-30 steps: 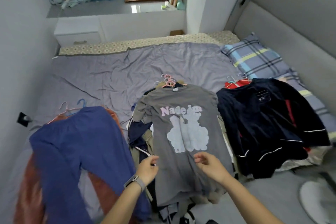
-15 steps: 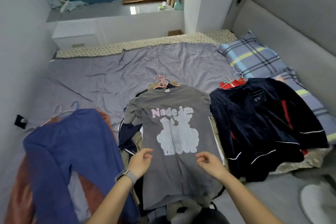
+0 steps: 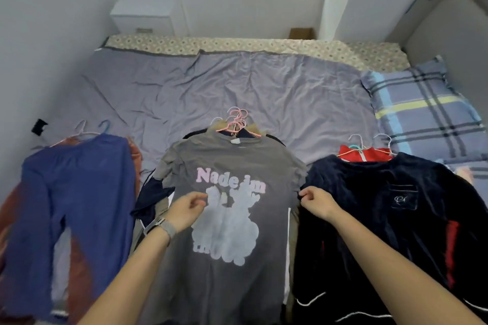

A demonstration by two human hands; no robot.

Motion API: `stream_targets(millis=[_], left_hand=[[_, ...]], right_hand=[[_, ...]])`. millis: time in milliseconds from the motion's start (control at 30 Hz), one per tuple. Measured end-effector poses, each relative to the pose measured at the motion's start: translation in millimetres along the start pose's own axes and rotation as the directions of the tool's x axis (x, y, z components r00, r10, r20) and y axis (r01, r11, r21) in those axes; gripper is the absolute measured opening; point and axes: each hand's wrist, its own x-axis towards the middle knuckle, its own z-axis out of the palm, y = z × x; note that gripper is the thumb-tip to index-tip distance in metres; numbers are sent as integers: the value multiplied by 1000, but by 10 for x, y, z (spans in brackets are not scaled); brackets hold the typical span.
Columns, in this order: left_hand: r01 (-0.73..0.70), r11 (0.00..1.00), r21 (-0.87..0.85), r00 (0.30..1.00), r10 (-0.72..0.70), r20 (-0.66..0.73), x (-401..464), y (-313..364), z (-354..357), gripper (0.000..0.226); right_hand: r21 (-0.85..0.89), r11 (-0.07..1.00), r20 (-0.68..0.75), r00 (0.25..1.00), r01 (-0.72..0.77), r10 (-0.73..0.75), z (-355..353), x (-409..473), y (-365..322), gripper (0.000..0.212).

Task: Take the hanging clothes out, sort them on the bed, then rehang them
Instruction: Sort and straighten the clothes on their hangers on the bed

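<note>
Three piles of clothes on hangers lie along the near side of the bed (image 3: 250, 87). A grey T-shirt (image 3: 237, 163) with a pink and white print tops the middle pile, with pink hangers (image 3: 237, 120) poking out above its collar. My left hand (image 3: 186, 210) is over the print's left side, thumb and forefinger pinching the fabric. My right hand (image 3: 315, 202) pinches the shirt's right edge below the sleeve. Blue trousers (image 3: 79, 192) over a rust-coloured garment make the left pile. A dark navy jacket (image 3: 383, 219) covers a red garment (image 3: 369, 154) in the right pile.
A plaid pillow (image 3: 422, 113) lies at the bed's right end by the grey headboard (image 3: 449, 42). Wrinkled lilac sheet stretches beyond the piles. A white drawer unit (image 3: 142, 16) stands past the far edge. A wall runs close along the left.
Both hands moved up the grey T-shirt and apart, the left to the print's left side and the right to the shirt's right edge. The view shifted closer to the bed.
</note>
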Motion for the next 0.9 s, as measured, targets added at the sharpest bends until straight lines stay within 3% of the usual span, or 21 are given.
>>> stream_targets(millis=[200,300,400,467,667,800,900], left_hand=[[167,944,-284,978,-196,-77,420,331,230,26],[250,814,-524,951,-307,-23,622,489,313,22],[269,722,-638,929,-370,-28,858,501,363,19],[271,713,-647,918,-393,-49,996,439,389,18],[340,676,-654,884,-466,-22,1110,155,428,17],[362,635,-682,848,-528,-41,1046,-40,407,20],[382,609,-695,822,-567,-45,1008,-141,423,20]], right_hand=[[-121,992,167,986,24,-3,-264,972,40,29],[-143,990,304,953,22,22,-199,1375,63,60],[-84,993,231,971,83,-62,-60,1759,28,91],[-108,987,153,983,122,-105,11,2019,-79,90],[-280,947,94,986,156,-135,125,2816,-537,86],[-147,987,157,986,72,-48,329,3111,-762,89],[-225,970,138,989,90,-60,597,3081,-848,68]])
